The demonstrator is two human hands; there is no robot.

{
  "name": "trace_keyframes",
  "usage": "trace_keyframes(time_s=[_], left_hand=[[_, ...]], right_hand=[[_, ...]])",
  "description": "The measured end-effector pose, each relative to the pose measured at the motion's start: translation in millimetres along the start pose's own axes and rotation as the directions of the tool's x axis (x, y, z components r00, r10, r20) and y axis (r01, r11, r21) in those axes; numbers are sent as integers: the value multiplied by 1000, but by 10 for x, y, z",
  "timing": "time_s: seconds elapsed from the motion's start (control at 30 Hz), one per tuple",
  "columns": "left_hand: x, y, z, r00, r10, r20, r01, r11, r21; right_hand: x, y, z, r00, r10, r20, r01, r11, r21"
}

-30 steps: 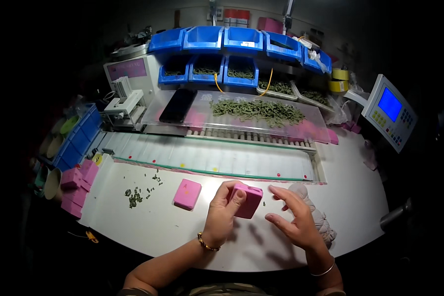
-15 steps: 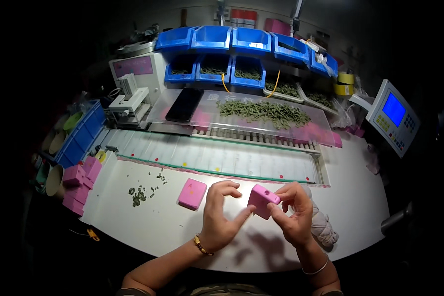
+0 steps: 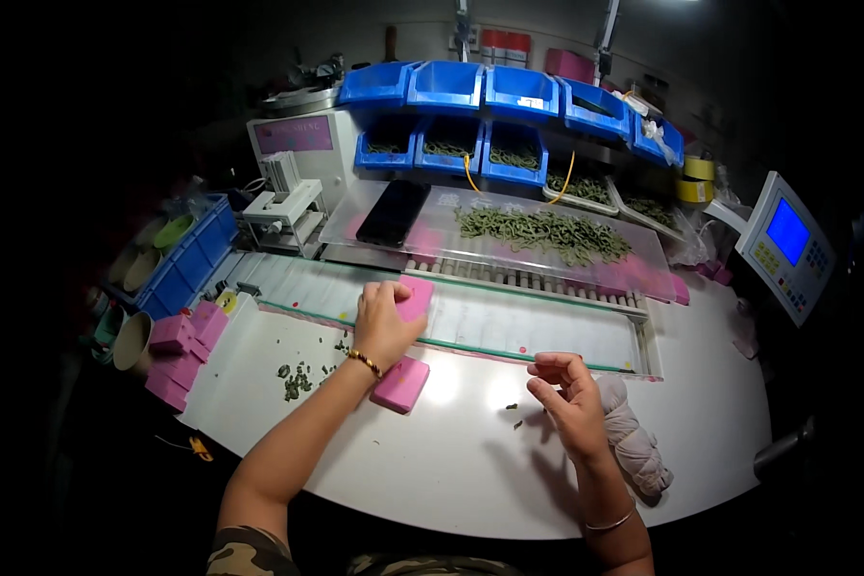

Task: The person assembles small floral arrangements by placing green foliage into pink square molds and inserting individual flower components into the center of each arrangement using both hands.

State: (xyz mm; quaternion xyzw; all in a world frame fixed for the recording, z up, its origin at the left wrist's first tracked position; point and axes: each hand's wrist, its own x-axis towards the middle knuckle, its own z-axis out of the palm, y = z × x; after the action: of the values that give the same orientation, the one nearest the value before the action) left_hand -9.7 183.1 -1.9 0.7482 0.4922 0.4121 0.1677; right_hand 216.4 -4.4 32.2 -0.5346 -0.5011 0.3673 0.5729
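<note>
The left hand (image 3: 386, 326) is clasping a pink block (image 3: 415, 299) over the glass-covered strip (image 3: 485, 322), nearer than a second block (image 3: 401, 386) to the roller row (image 3: 538, 280). The right hand (image 3: 568, 401) is hovering well apart, fingers loosely curled. Lower blue bins (image 3: 515, 174) are holding green pieces (image 3: 515, 155).

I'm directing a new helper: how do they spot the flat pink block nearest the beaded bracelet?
Find the long white green-edged panel. On the white tabletop along its near edge lies the flat pink block. Unlike the similar pink block in the left hand, it rests ungrasped.
</note>
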Motion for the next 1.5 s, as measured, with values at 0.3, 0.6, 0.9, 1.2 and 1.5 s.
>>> trace_keyframes(time_s=[0.3, 0.6, 0.9, 1.2, 1.5], left_hand=[[294, -159, 29, 996, -65, 55, 50, 969, 241], [-482, 481, -488, 959, 11, 282, -129, 905, 405], [-794, 699, -325, 850, 149, 506, -103, 988, -118], [-677, 1171, 107, 733, 456, 506, 19, 728, -685], [-633, 1121, 140, 722, 352, 595, 436, 437, -787]], right_hand=[[-17, -1, -48, 999, 53, -4, -53, 997, 49], [-21, -15, -136, 998, 56, -30, -53, 996, 71], [-80, -91, -22, 986, 104, 128, -106, 994, 14], [-23, -11, -162, 951, -156, 267, 159, 987, 11], [-42, -169, -204, 942, -209, 264, 223, 974, -25]])
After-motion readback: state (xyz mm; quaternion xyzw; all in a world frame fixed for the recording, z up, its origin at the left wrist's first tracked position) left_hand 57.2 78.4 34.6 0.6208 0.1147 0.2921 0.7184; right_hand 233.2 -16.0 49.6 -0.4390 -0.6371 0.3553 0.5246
